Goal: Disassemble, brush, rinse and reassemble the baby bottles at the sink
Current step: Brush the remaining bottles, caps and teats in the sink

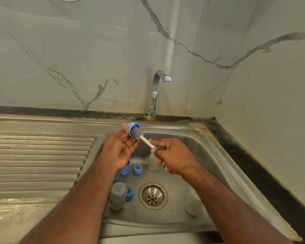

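Observation:
My left hand holds a blue bottle collar at its fingertips, above the back of the sink. My right hand grips the white handle of a bottle brush; its grey bristle head is pushed into the collar. Down in the basin lie a blue cap, a blue collar with a teat, a clear bottle behind my right hand, a grey-tinted bottle, another blue collar with a teat and a cloudy bottle partly hidden by my right forearm.
The steel sink basin has a round drain in the middle. A chrome tap stands at the back, no water running. A ribbed draining board lies to the left. Marble-patterned walls enclose the back and right.

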`<state>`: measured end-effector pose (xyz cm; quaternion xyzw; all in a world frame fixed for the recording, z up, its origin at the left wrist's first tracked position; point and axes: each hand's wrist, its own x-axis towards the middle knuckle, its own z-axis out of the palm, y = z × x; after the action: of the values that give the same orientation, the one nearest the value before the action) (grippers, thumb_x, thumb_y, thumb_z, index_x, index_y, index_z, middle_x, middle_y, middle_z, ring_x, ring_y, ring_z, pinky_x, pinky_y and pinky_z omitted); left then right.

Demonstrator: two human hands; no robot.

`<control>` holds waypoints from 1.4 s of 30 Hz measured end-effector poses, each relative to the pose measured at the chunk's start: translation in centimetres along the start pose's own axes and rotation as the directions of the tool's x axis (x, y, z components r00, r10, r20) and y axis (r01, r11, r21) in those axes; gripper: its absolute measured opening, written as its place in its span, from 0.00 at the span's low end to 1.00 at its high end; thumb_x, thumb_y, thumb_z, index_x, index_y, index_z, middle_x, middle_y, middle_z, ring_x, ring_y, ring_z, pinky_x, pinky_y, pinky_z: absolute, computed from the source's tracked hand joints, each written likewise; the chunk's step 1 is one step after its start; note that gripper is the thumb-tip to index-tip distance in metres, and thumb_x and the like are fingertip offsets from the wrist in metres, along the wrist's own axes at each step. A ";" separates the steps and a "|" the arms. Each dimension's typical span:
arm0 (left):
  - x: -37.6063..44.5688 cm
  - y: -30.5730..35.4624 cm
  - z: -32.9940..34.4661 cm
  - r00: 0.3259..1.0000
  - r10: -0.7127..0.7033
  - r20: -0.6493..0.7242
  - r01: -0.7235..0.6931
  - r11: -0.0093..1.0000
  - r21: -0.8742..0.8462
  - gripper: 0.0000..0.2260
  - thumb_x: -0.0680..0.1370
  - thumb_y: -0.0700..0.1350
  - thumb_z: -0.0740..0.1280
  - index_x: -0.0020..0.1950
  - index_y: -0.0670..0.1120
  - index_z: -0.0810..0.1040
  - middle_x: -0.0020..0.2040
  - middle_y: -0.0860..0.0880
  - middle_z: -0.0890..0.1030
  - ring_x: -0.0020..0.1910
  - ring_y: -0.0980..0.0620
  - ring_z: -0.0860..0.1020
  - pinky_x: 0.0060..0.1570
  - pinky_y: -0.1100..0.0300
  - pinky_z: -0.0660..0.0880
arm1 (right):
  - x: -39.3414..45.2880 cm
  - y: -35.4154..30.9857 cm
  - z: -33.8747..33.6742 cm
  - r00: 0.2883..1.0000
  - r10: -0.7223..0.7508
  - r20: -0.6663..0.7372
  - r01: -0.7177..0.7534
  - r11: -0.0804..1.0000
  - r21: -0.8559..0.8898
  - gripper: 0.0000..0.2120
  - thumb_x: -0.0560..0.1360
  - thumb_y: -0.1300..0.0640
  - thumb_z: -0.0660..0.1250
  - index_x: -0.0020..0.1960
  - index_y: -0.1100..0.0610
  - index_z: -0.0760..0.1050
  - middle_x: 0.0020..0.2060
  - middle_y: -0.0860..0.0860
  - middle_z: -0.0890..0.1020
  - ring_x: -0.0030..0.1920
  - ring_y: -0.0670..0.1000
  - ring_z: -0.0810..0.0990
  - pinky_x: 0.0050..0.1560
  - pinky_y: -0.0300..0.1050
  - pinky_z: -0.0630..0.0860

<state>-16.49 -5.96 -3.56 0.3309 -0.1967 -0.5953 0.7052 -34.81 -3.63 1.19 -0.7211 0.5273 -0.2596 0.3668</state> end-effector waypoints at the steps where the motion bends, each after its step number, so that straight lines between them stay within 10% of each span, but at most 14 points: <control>1: 0.0 0.0 0.0 1.000 0.004 -0.007 -0.004 1.000 0.003 0.15 0.82 0.47 0.65 0.63 0.37 0.77 0.52 0.38 0.86 0.50 0.44 0.86 0.55 0.50 0.82 | 0.0 0.0 -0.2 1.000 0.015 0.013 -0.016 1.000 0.017 0.16 0.81 0.54 0.65 0.67 0.42 0.76 0.34 0.46 0.79 0.23 0.40 0.71 0.24 0.33 0.68; 11: -0.1 -0.1 0.1 0.999 0.022 -0.025 -0.021 0.998 0.058 0.18 0.81 0.45 0.67 0.68 0.36 0.75 0.57 0.37 0.84 0.57 0.42 0.84 0.61 0.48 0.79 | 0.3 0.8 0.1 0.999 0.014 -0.031 -0.012 0.996 0.083 0.17 0.81 0.55 0.66 0.69 0.43 0.75 0.34 0.49 0.80 0.23 0.41 0.72 0.24 0.35 0.69; 17: -0.1 0.5 -0.4 0.998 0.010 -0.058 -0.006 0.998 0.069 0.16 0.81 0.47 0.68 0.63 0.37 0.76 0.54 0.37 0.85 0.53 0.42 0.86 0.50 0.52 0.83 | 0.1 0.6 -0.7 0.992 -0.117 0.046 0.125 0.960 -0.251 0.18 0.81 0.52 0.66 0.69 0.41 0.74 0.35 0.42 0.78 0.32 0.43 0.75 0.34 0.37 0.73; 23: -0.5 0.2 -0.2 0.998 -0.016 -0.056 0.021 0.995 0.094 0.13 0.82 0.45 0.67 0.61 0.38 0.78 0.53 0.38 0.86 0.52 0.43 0.86 0.60 0.49 0.79 | 0.5 0.7 -0.1 0.991 -0.120 -0.062 0.100 0.962 -0.255 0.20 0.81 0.51 0.66 0.71 0.42 0.72 0.51 0.42 0.83 0.40 0.43 0.79 0.46 0.39 0.79; 26: -0.3 0.5 -0.3 0.998 -0.025 -0.059 0.030 0.996 0.083 0.14 0.81 0.46 0.67 0.61 0.38 0.78 0.51 0.38 0.86 0.50 0.44 0.86 0.56 0.50 0.80 | 0.1 0.5 -0.3 0.989 -0.151 0.010 0.147 0.945 -0.292 0.20 0.81 0.52 0.66 0.72 0.41 0.71 0.41 0.42 0.81 0.34 0.43 0.76 0.36 0.35 0.74; 35: -0.3 0.3 -0.4 0.993 -0.012 -0.120 0.027 0.992 0.126 0.12 0.80 0.46 0.70 0.59 0.39 0.79 0.49 0.39 0.87 0.49 0.45 0.86 0.52 0.52 0.81 | -0.3 -0.1 -0.5 0.969 -0.244 -0.045 0.112 0.592 -0.798 0.26 0.84 0.52 0.56 0.78 0.37 0.53 0.50 0.48 0.71 0.47 0.50 0.76 0.48 0.49 0.79; 42: 0.1 0.6 -0.8 0.992 -0.010 -0.125 0.029 0.988 0.152 0.15 0.81 0.44 0.69 0.64 0.38 0.77 0.50 0.39 0.86 0.48 0.45 0.86 0.53 0.51 0.82 | -0.2 -0.3 -0.5 0.983 -0.182 0.025 0.154 0.738 -0.658 0.21 0.83 0.50 0.57 0.76 0.38 0.64 0.53 0.46 0.82 0.42 0.46 0.78 0.44 0.46 0.80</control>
<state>-15.56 -5.89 -3.71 0.4225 -0.1947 -0.5638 0.6825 -35.14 -3.49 1.74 -0.8429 0.5250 -0.1046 0.0547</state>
